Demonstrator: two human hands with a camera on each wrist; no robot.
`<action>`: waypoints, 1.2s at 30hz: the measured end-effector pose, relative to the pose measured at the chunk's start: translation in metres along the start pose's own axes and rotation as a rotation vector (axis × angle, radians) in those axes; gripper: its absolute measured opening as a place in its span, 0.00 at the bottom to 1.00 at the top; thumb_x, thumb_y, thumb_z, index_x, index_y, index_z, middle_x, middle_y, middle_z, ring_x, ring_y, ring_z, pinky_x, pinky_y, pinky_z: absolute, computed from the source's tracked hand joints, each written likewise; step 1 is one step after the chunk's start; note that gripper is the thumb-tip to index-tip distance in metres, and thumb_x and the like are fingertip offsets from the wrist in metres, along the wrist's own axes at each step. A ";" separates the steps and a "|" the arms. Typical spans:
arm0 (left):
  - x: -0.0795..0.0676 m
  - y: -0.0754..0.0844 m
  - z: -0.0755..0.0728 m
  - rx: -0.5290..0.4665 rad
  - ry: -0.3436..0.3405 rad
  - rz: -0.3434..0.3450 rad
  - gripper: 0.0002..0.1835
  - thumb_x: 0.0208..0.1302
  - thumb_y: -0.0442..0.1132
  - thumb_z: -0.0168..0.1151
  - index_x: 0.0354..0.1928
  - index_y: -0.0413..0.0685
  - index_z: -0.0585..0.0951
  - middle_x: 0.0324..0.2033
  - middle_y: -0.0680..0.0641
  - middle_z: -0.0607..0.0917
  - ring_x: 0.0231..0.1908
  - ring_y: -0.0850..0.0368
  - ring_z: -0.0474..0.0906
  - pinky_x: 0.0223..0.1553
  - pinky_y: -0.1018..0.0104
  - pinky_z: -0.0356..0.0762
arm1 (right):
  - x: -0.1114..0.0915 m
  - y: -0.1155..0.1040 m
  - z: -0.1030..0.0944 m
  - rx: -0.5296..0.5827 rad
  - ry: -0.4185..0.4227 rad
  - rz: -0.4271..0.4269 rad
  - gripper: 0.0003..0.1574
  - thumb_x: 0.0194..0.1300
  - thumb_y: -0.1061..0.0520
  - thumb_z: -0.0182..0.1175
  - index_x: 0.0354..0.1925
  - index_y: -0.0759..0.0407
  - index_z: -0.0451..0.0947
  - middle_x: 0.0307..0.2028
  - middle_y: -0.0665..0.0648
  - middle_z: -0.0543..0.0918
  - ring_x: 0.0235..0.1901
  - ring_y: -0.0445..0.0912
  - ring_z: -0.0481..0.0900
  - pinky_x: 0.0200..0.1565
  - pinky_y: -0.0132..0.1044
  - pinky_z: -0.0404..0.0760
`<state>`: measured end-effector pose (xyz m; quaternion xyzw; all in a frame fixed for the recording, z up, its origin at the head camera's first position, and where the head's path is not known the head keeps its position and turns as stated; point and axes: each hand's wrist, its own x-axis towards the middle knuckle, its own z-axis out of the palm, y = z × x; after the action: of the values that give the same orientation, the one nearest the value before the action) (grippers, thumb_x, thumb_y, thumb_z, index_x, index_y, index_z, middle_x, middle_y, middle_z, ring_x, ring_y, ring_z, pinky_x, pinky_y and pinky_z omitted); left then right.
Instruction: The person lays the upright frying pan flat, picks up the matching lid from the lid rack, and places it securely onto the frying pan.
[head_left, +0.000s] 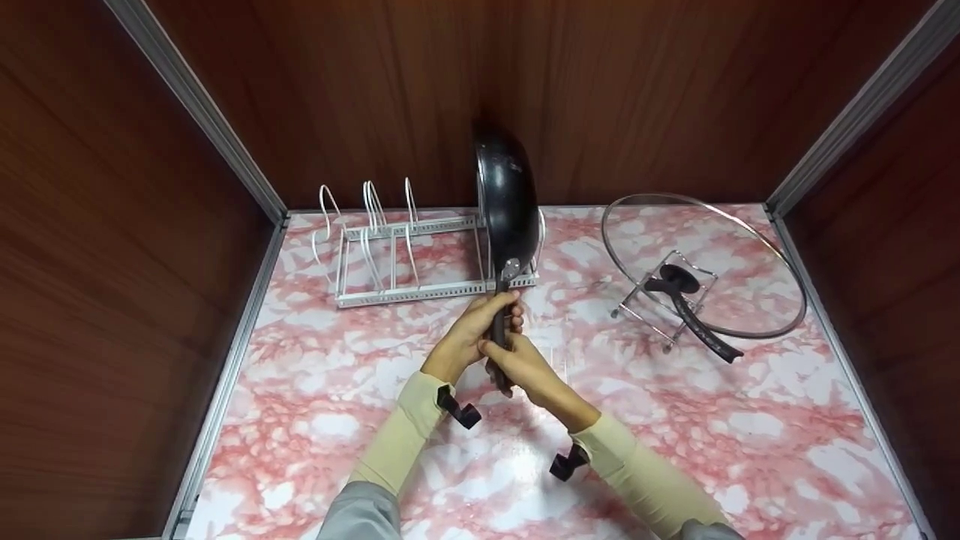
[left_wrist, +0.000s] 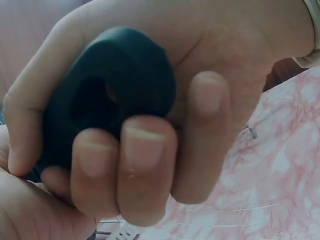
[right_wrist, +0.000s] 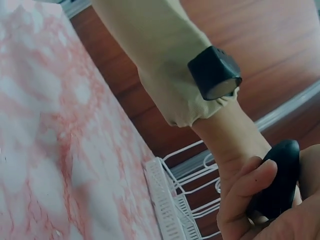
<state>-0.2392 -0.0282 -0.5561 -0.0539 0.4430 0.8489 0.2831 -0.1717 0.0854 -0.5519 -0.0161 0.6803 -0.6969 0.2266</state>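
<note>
A black wok (head_left: 510,199) stands on its side over the right end of a white wire rack (head_left: 412,295), its long handle pointing toward me. Whether the pan rests in the rack or hovers cannot be told. My left hand (head_left: 470,330) grips the handle close to the pan. Behind it, my right hand (head_left: 529,367) holds the handle's near end. In the left wrist view, fingers of the right hand (left_wrist: 145,170) curl around the dark handle end (left_wrist: 135,75), which has a hole. The right wrist view shows the left hand (right_wrist: 245,195) wrapped around the handle (right_wrist: 277,185).
To the right, a large glass lid (head_left: 780,259) with a black curved handle (head_left: 701,326) lies over a small chrome wire stand (head_left: 649,319). Brown wood-grain panels (head_left: 637,90) enclose the back and sides of the pink marbled tabletop (head_left: 712,442).
</note>
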 end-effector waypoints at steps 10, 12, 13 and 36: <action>0.000 0.002 -0.002 -0.072 -0.023 -0.022 0.15 0.81 0.40 0.56 0.30 0.51 0.73 0.17 0.60 0.72 0.14 0.71 0.70 0.19 0.78 0.72 | -0.001 -0.003 0.005 0.158 -0.112 0.069 0.12 0.78 0.56 0.50 0.35 0.60 0.66 0.17 0.48 0.69 0.10 0.38 0.68 0.12 0.29 0.64; 0.000 0.002 -0.001 -0.081 -0.017 -0.027 0.16 0.81 0.42 0.56 0.28 0.53 0.72 0.15 0.61 0.70 0.13 0.71 0.68 0.18 0.78 0.70 | -0.001 -0.001 0.006 0.155 -0.095 0.073 0.14 0.78 0.55 0.50 0.34 0.60 0.66 0.16 0.48 0.67 0.10 0.38 0.66 0.11 0.28 0.62; 0.000 0.002 -0.001 -0.075 -0.011 -0.030 0.17 0.81 0.42 0.56 0.28 0.54 0.71 0.14 0.62 0.69 0.13 0.71 0.68 0.18 0.78 0.69 | -0.001 -0.001 0.007 0.149 -0.087 0.071 0.15 0.78 0.54 0.50 0.33 0.59 0.66 0.16 0.48 0.67 0.09 0.37 0.66 0.11 0.28 0.61; 0.004 0.005 0.004 0.040 -0.034 -0.020 0.16 0.82 0.38 0.45 0.29 0.55 0.64 0.13 0.63 0.62 0.11 0.76 0.58 0.14 0.81 0.65 | -0.002 0.000 0.015 0.140 0.000 0.058 0.12 0.79 0.57 0.44 0.36 0.60 0.65 0.14 0.46 0.64 0.08 0.35 0.61 0.11 0.26 0.55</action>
<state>-0.2442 -0.0250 -0.5516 -0.0382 0.4544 0.8378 0.3003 -0.1648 0.0719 -0.5500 0.0193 0.6302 -0.7358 0.2472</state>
